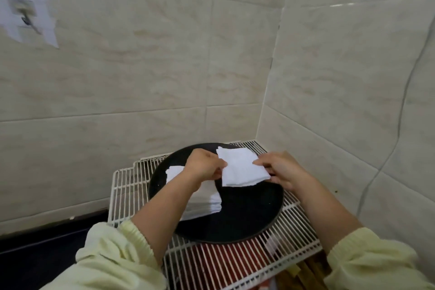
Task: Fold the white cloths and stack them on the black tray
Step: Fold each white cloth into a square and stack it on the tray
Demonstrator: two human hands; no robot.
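On the left side of the round black tray (249, 216), which is sitting on a white wire rack (127, 195) pushed into the corner of the tiled walls, a stack of folded white cloths (207, 200) is lying, its near corner reaching toward the tray's front-left rim. Just right of it, above the tray's far half, the person's left hand (204, 165) is pinching the left edge of a white cloth (242, 169). This cloth is being held in the air, doubled into a rough square of several layers. The right hand (280, 169) is gripping the cloth's right corner over the tray's right rim, fingers curled beneath it. The step in hand appears to be the final fold or squaring-up of this piece before it joins the pile. The next move is probably calling for both hands to carry the cloth leftward and lower it flat onto the stack with edges lined up. They should be letting go only once the layers are resting, so the fold is not springing open.
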